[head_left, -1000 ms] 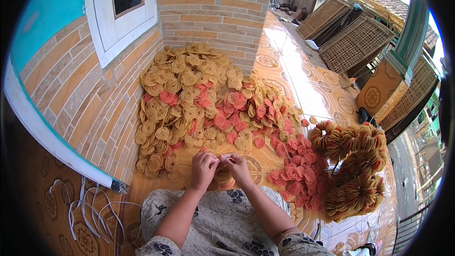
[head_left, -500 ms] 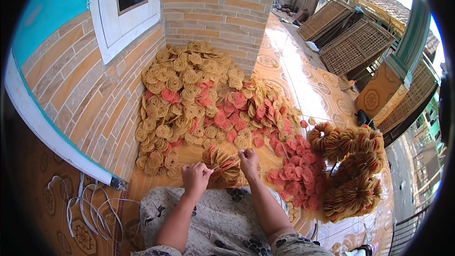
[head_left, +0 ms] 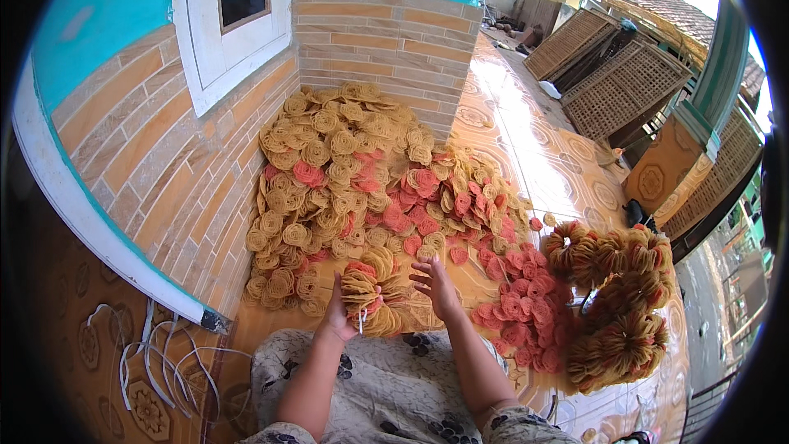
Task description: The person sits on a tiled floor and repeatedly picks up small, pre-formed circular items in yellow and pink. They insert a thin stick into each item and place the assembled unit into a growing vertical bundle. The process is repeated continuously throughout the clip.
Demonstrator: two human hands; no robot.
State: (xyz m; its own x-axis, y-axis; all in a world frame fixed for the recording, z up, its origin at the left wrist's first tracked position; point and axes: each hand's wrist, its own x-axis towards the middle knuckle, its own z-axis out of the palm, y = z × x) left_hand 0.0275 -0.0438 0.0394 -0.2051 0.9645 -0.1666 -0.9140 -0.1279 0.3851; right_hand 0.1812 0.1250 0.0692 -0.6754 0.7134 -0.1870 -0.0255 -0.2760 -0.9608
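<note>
Low in front of my lap is a bundle of lacy coiled rounds [head_left: 380,296], mostly tan with some pink, packed in a ring like dried crackers on a string. A short white tie end [head_left: 362,319] sticks out at its near side. My left hand [head_left: 335,318] cups the bundle's left side, its fingers partly hidden behind the rounds. To the right of the bundle, my right hand [head_left: 440,289] is raised and open with its fingers spread, holding nothing.
A big heap of tan rounds [head_left: 320,164] mixed with pink lies against the brick-patterned wall [head_left: 370,41]. Loose pink rounds [head_left: 526,308] spread to the right, beside finished-looking tied bundles [head_left: 620,345]. White strips [head_left: 160,362] lie at lower left. Woven racks [head_left: 629,86] lean far right.
My hands have parted from the tie they were pinching. The left now cups the bundle, which has turned and shifted left; the right has opened. The view has shifted slightly.
</note>
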